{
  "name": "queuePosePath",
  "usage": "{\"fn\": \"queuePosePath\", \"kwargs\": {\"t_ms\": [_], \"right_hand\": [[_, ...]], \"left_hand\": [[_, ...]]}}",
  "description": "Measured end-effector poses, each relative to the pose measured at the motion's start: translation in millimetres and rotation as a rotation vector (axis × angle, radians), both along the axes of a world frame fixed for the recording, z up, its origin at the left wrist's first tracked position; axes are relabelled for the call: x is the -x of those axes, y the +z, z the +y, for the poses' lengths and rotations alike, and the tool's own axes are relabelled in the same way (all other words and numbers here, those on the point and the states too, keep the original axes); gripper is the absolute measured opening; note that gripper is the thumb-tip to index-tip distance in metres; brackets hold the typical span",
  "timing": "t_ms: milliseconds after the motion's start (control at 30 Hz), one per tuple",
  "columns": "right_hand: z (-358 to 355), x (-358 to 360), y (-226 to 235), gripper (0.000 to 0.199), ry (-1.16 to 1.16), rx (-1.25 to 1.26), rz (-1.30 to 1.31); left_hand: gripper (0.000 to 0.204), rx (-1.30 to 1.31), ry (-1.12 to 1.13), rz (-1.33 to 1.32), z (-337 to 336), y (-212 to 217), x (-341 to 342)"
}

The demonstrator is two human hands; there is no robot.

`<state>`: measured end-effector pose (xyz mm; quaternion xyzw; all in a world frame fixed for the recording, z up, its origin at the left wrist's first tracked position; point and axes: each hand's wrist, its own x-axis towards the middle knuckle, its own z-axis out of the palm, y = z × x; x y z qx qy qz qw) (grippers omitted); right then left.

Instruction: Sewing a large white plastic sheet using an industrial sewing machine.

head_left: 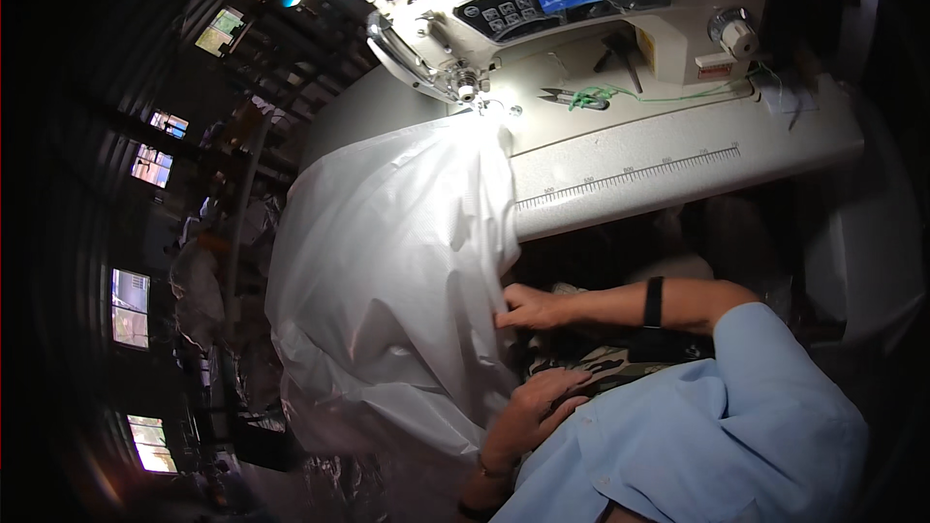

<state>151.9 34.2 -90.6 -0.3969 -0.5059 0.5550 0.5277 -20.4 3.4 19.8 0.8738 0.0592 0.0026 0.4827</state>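
A large sheet of thin, shiny white fabric (pixel 387 261) runs from under the needle area of a sewing machine (pixel 581 0) and hangs in folds over the table's front edge. My right hand (pixel 528 308), with a black band on its wrist, is closed at the fabric's right edge and pinches it. Lower down, my left hand (pixel 542 402) lies beside the hanging fabric with its fingers stretched out, near my lap. It holds nothing that I can see. A bright lamp glare hides the needle and presser foot.
Thread snips (pixel 576 99) tangled with green thread lie on the machine bed, near a dark tool (pixel 620 58). A ruler scale (pixel 630 174) runs along the table's front edge. The handwheel (pixel 734 34) is at the right. Dark, cluttered space with bright windows (pixel 130 307) fills the left.
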Motion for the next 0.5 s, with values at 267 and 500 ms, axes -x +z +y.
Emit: {"fn": "queuePosePath", "kwargs": {"t_ms": [267, 500], "right_hand": [[36.8, 63.4, 123.0, 0.033, -0.221, -0.092, 0.216], [19.8, 16.1, 52.9, 0.049, 0.203, -0.301, -0.179]], "left_hand": [[0.051, 0.285, 0.66, 0.193, -22.0, -139.4, 82.6], [0.052, 0.183, 0.953, 0.319, -20.2, -126.8, 133.7]]}}
